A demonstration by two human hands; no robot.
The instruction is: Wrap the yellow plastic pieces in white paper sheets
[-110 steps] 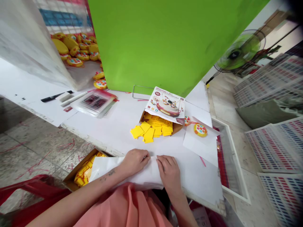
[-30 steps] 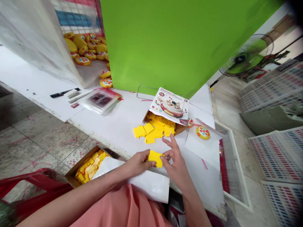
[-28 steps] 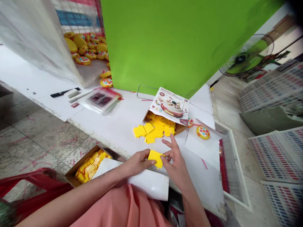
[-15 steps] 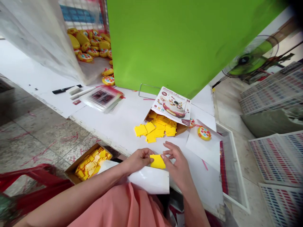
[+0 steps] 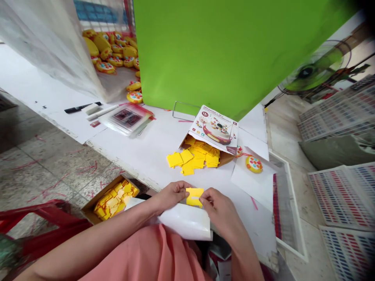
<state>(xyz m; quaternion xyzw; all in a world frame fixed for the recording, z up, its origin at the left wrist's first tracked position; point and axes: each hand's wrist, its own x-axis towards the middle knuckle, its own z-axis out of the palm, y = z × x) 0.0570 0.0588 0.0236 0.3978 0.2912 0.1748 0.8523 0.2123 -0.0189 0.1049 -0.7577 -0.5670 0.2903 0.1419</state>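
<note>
My left hand [image 5: 175, 194] pinches the left edge of a small flat yellow plastic plate [image 5: 193, 192], fingers closed. At the plate's right edge, the thumb and fingertips of my right hand [image 5: 216, 203] are pressed together on it. A pale strip crosses the plate by those fingertips; I cannot make out whether it is film or glare. Just below lies a glossy white sheet [image 5: 187, 221] over my lap. Beyond my hands, similar yellow plates [image 5: 187, 160] spill from an open printed carton [image 5: 215, 128] lying on its side.
An open cardboard box [image 5: 96, 199] of yellow pieces sits low at the left. A marker [image 5: 82, 107] and clear plastic bags [image 5: 126, 120] lie on the white table [image 5: 129, 152]. A round yellow toy [image 5: 253, 164] rests at the right. A green panel [image 5: 211, 54] rises behind.
My right hand has closed from spread fingers to a pinch at the plate's right edge. The pale strip now shows on the plate, which my left hand keeps holding.
</note>
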